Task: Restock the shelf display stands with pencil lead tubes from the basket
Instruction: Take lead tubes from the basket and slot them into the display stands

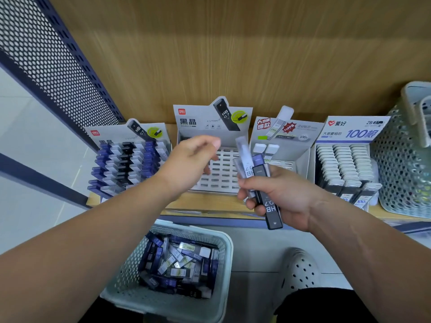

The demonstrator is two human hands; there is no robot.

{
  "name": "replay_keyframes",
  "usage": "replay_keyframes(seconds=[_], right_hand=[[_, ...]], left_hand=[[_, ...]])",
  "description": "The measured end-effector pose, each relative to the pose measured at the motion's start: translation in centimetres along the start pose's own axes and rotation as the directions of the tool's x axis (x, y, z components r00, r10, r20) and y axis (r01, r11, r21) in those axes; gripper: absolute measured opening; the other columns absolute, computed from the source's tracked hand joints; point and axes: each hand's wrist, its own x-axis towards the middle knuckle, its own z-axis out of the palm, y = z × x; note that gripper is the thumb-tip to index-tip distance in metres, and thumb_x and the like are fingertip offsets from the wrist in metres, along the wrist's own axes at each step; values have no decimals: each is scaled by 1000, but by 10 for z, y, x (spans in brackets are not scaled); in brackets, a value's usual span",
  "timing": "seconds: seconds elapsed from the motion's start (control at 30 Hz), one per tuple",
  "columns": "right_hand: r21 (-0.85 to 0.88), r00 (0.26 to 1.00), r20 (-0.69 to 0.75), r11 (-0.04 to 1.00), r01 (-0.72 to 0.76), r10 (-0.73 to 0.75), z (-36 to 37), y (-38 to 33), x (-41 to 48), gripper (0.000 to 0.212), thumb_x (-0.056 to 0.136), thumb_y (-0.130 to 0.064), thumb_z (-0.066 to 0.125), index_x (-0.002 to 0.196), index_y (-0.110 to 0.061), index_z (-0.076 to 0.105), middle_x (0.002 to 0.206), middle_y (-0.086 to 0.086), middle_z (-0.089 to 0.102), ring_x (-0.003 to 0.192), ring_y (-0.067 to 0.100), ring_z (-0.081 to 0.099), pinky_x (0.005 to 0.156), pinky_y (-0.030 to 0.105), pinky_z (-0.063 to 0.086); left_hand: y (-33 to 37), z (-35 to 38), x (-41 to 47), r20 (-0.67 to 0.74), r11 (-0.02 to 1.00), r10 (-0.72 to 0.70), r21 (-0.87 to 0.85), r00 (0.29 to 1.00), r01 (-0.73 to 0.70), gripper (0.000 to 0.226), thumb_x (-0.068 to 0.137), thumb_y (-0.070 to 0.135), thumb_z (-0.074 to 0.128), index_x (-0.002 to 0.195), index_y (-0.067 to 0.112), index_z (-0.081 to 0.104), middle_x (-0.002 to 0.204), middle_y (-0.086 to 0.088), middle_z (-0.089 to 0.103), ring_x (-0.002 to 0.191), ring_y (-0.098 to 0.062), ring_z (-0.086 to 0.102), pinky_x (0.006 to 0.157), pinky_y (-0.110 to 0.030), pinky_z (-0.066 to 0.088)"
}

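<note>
Right hand (pixel 283 197) grasps at least four flat plastic lead tubes (pixel 268 199): black, purple and clear. Left hand (pixel 190 159), blurred, fingers loosely curled and holding nothing, hovers above the slotted middle stand (pixel 222 176). Four cardboard stands (pixel 349 132) line the wooden shelf (pixel 210 205) beyond the fingers. Below them sits a perforated basket (pixel 127 284) of loose tubes.

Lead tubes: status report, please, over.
Left hand holds nothing, above bare slots of middle stand. Right hand grips several lead tubes. Basket below holds more. Nothing in the way.

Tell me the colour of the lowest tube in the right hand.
The tube is black with white lettering; head view.
</note>
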Motion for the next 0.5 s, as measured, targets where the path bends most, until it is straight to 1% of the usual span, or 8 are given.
replay_keyframes(seconds=[0.03,0.07,0.17,0.27,0.37,0.43,0.5], right_hand=[[-20,1000,23,1000,-12,12,1,-1,-2,14,94,-5,66,105,-10,58,71,10,65,52,16,55,42,20,39],[-43,999,43,999,-19,21,1,-1,-3,14,94,-5,67,102,-11,58,71,10,65,52,16,55,42,20,39],[-97,997,80,995,-9,17,3,-3,-7,15,94,-5,67,99,-14,56,72,10,65,53,16,54,42,21,39],[-106,997,83,994,7,2,3,-4,-12,15,94,-5,67,99,-16,58,74,11,65,53,16,53,41,21,39],[-72,996,86,997,34,-28,0,-6,-17,12,95,-4,64,102,-13,61,76,13,69,52,16,55,41,21,38],[-66,995,88,996,54,-48,-1,-6,-20,12,95,-4,63,105,-11,64,80,15,72,53,17,58,42,20,38],[-57,996,60,996,66,-62,-3,-5,-23,15,96,-5,61,110,-9,66,85,17,75,54,18,61,41,19,37]], left_hand=[[11,4,-2,29,992,-49,-114,998,52,18,99,36,56,112,29,67,92,4,70,69,-14,60,63,-28,46],[20,7,-3,56,985,-56,-162,997,65,16,97,32,60,112,28,67,87,5,71,65,-15,59,59,-27,44],[34,12,-7,96,981,-13,-190,995,31,14,93,19,67,106,18,70,75,8,70,61,-14,54,52,-21,42],[40,14,-13,116,976,-12,-216,993,37,12,90,10,70,102,12,70,74,2,69,60,-13,55,52,-23,41],[43,17,-23,146,963,-19,-263,989,57,11,88,4,70,98,3,69,75,-6,70,60,-14,58,55,-24,47],[44,19,-29,166,956,-31,-281,986,77,7,86,1,71,91,4,70,73,-9,69,60,-16,59,58,-26,52],[45,20,-33,155,954,-39,-289,987,83,9,84,-3,72,87,6,70,69,-10,68,59,-17,61,59,-26,54]])
